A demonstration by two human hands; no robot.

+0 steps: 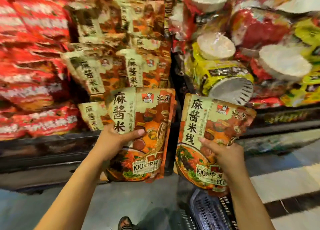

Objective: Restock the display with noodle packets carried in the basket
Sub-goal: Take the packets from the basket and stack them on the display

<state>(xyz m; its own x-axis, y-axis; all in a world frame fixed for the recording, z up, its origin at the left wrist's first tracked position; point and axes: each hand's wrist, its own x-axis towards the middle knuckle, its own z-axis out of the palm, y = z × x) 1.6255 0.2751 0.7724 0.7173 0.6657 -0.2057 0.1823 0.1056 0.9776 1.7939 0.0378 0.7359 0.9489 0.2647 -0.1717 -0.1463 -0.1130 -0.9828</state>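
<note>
Now; L hand (117, 141) grips pkt1 (149, 108); R hand (223, 153) grips pkt2 (213, 125); edges apart

The display shelf (52, 143) is packed right up to its dark front edge. At its left end, red packets (31, 70) are stacked in slanting piles. Toward the middle, tan-and-orange rice noodle packets (90, 73) are stood upright in rows, one behind another, beside a dark upright divider (174, 70). Right of the divider, yellow-wrapped bowl noodles (223, 73) and red-wrapped bowl noodles (259, 25) are heaped. Below, grey floor (43, 203) is seen, with a mesh basket (204, 214) low at the right; whether it rests there cannot be told.
</note>
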